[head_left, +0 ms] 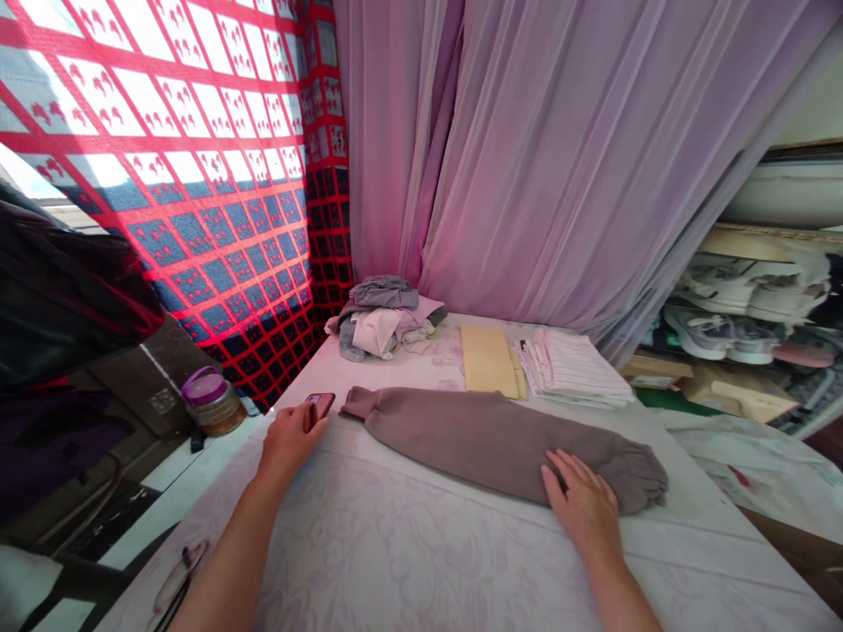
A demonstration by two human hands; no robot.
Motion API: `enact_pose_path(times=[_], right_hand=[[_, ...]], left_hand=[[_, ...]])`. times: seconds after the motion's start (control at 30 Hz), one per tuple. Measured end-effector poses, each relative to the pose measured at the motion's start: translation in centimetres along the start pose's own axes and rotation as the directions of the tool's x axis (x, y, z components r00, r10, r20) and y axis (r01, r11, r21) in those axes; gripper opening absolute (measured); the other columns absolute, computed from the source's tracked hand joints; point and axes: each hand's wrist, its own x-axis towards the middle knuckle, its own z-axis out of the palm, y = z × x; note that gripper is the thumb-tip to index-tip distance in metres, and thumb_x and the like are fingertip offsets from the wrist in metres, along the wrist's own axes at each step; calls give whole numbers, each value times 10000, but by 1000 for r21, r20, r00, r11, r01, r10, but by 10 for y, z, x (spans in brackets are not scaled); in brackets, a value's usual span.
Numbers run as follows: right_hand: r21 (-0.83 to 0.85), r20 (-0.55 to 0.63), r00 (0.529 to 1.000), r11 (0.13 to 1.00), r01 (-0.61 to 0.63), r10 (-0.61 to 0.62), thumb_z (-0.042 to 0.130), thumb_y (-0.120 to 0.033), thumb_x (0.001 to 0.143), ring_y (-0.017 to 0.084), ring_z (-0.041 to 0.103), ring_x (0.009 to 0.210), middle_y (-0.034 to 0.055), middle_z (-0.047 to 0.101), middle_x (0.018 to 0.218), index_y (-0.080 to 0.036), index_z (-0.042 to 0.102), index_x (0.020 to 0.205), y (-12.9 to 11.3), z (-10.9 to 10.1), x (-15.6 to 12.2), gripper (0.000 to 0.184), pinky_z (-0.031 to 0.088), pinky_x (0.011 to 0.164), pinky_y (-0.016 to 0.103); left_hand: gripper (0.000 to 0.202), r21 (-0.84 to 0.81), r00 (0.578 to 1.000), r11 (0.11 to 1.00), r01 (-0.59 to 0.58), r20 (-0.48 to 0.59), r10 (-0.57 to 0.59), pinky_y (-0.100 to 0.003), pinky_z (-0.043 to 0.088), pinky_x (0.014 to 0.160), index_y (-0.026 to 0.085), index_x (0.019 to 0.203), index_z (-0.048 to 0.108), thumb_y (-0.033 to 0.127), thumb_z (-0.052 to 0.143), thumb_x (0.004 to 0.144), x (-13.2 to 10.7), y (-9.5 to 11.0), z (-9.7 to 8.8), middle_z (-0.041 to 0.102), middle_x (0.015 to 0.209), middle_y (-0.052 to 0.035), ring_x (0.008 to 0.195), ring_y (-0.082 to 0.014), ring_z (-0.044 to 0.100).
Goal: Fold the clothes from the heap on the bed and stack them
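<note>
A grey-brown pair of sweatpants (487,439) lies folded lengthwise across the white patterned bed (395,544). My right hand (583,505) rests flat on its waist end, fingers stretched out. My left hand (290,439) reaches to the bed's left edge, fingers curled on a red phone (321,405) lying there.
A heap of unfolded clothes (385,326) sits at the far corner. A folded yellow cloth (488,362) and a folded striped garment (570,367) lie behind the sweatpants. A purple-lidded jar (212,400) stands left of the bed. Curtains hang behind; shoe shelves (744,325) stand at right.
</note>
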Motion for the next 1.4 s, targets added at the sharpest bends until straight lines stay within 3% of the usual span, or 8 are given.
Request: enact_pose_path(times=[0.1, 0.27, 0.47, 0.6, 0.7, 0.87, 1.07, 1.4], right_hand=[[0, 2, 1000, 1000, -4, 4, 315, -452, 867, 254, 561, 1126, 84, 664, 1194, -206, 683, 1075, -3, -2, 0, 489, 372, 960, 424], [-3, -11, 1000, 1000, -6, 6, 301, -455, 877, 254, 559, 1127, 90, 668, 1186, -192, 688, 1068, -4, -3, 0, 506, 364, 959, 417], [-8, -2, 1000, 1000, -1, 1, 303, -457, 877, 252, 564, 1123, 86, 673, 1179, -195, 692, 1065, -3, -3, 1, 505, 366, 953, 410], [-11, -14, 1000, 1000, 3, -3, 301, -460, 877, 250, 563, 1125, 89, 673, 1176, -191, 693, 1060, -3, -3, 0, 510, 368, 951, 406], [-10, -7, 1000, 1000, 6, -6, 308, -455, 878, 244, 562, 1127, 87, 671, 1179, -197, 689, 1066, -2, -2, 0, 497, 367, 953, 398], [0, -19, 1000, 1000, 1, -1, 310, -466, 871, 252, 575, 1111, 85, 676, 1173, -201, 694, 1056, -1, -1, 1, 502, 369, 943, 420], [4, -17, 1000, 1000, -1, 1, 331, -457, 866, 249, 572, 1113, 88, 669, 1182, -209, 690, 1056, 0, 1, 1, 475, 364, 945, 419], [9, -34, 999, 1000, 2, -2, 333, -444, 876, 253, 575, 1110, 87, 675, 1170, -197, 692, 1061, -2, 1, 1, 473, 362, 948, 428]], left_hand=[[539, 228, 1000, 973, 18, -22, -14, -434, 455, 818, 208, 1266, 552, 505, 473, 825, -7, 3, 7, 538, 1225, -163, 1053, -347, 561], [516, 342, 999, 940, 11, -45, 5, -444, 440, 841, 219, 1286, 528, 503, 435, 866, -14, -1, 12, 519, 1256, -157, 1072, -346, 532], [458, 357, 997, 934, 16, -79, 13, -467, 408, 911, 217, 1271, 528, 451, 429, 890, -19, 2, 17, 509, 1300, -165, 1144, -335, 510], [388, 290, 969, 944, -157, -141, 204, -452, 324, 1036, 211, 1255, 536, 343, 433, 905, -29, 27, 33, 498, 1360, -136, 1251, -295, 447], [388, 127, 955, 958, -257, -117, 272, -382, 389, 991, 207, 1257, 529, 354, 416, 916, -32, 48, 47, 550, 1305, -113, 1183, -251, 513], [447, 62, 969, 982, -177, -162, 185, -392, 394, 986, 159, 1262, 522, 396, 466, 887, -8, 53, 55, 552, 1306, -148, 1207, -278, 505], [412, -7, 991, 996, -87, 100, 87, -317, 459, 821, 194, 1185, 584, 449, 440, 896, 33, 49, 45, 685, 1146, -102, 1058, -245, 626], [294, 39, 984, 993, -115, 138, 109, -264, 435, 709, 206, 917, 633, 461, 617, 771, 60, 64, 38, 704, 1012, -77, 962, -232, 632]])
